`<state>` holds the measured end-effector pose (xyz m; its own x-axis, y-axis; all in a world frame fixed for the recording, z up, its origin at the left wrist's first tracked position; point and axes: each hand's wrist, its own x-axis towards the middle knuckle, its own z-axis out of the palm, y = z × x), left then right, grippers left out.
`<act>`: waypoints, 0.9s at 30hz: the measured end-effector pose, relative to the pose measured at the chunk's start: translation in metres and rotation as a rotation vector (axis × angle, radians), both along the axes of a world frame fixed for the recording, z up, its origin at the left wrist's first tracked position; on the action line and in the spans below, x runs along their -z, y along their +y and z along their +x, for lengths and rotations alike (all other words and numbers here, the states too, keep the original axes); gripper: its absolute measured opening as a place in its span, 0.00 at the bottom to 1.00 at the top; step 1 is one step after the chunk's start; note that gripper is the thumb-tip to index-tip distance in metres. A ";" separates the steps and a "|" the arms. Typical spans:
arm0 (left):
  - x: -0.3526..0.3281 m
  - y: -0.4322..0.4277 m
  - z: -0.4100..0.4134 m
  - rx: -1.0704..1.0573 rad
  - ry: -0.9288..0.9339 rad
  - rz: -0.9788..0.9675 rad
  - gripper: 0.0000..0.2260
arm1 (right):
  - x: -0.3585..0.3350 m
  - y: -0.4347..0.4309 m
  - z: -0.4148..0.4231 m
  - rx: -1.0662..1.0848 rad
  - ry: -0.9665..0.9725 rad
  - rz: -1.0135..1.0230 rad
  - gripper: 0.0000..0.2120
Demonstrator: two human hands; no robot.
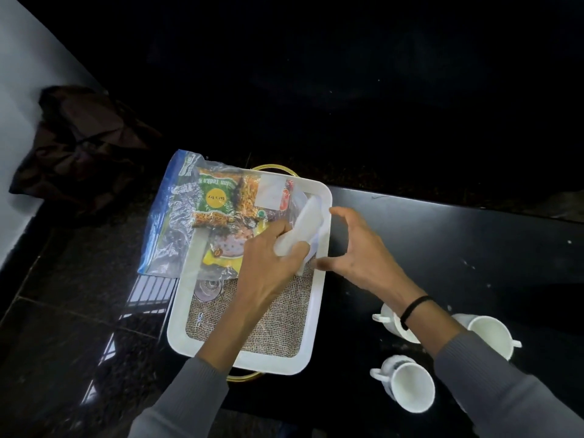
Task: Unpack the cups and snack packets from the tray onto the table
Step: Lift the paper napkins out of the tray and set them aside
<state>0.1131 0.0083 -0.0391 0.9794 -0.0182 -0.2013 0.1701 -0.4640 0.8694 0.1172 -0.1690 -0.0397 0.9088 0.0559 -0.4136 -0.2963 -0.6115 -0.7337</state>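
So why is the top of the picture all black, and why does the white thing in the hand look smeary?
In the head view, light reaches only the tray and nearby table, so the far part falls into darkness. The white object held in the left hand is motion-blurred, too smeared to identify. The cups look sharper. The glossy floor shows window glare, and the wide lens bends edges.

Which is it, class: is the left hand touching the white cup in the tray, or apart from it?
Touching. The head view shows the left hand with fingers wrapped around the white cup.
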 end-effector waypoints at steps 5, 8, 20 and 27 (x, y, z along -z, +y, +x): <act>-0.012 -0.009 0.002 0.019 0.153 -0.317 0.11 | -0.016 -0.023 -0.006 0.105 0.200 0.424 0.44; -0.016 -0.016 0.004 0.075 0.227 -0.443 0.13 | -0.022 -0.039 -0.014 0.103 0.294 0.632 0.26; -0.023 -0.085 -0.008 0.052 0.441 -0.490 0.10 | -0.047 -0.104 -0.060 0.587 0.197 0.629 0.16; -0.031 -0.130 -0.016 0.156 0.541 -0.505 0.13 | -0.048 -0.148 -0.085 0.698 0.152 0.667 0.13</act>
<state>0.0969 -0.1221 -0.0084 0.7249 -0.3661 -0.5835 0.5984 -0.0849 0.7967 0.0326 -0.3172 0.0080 0.7660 -0.2095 -0.6078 -0.5540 0.2645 -0.7894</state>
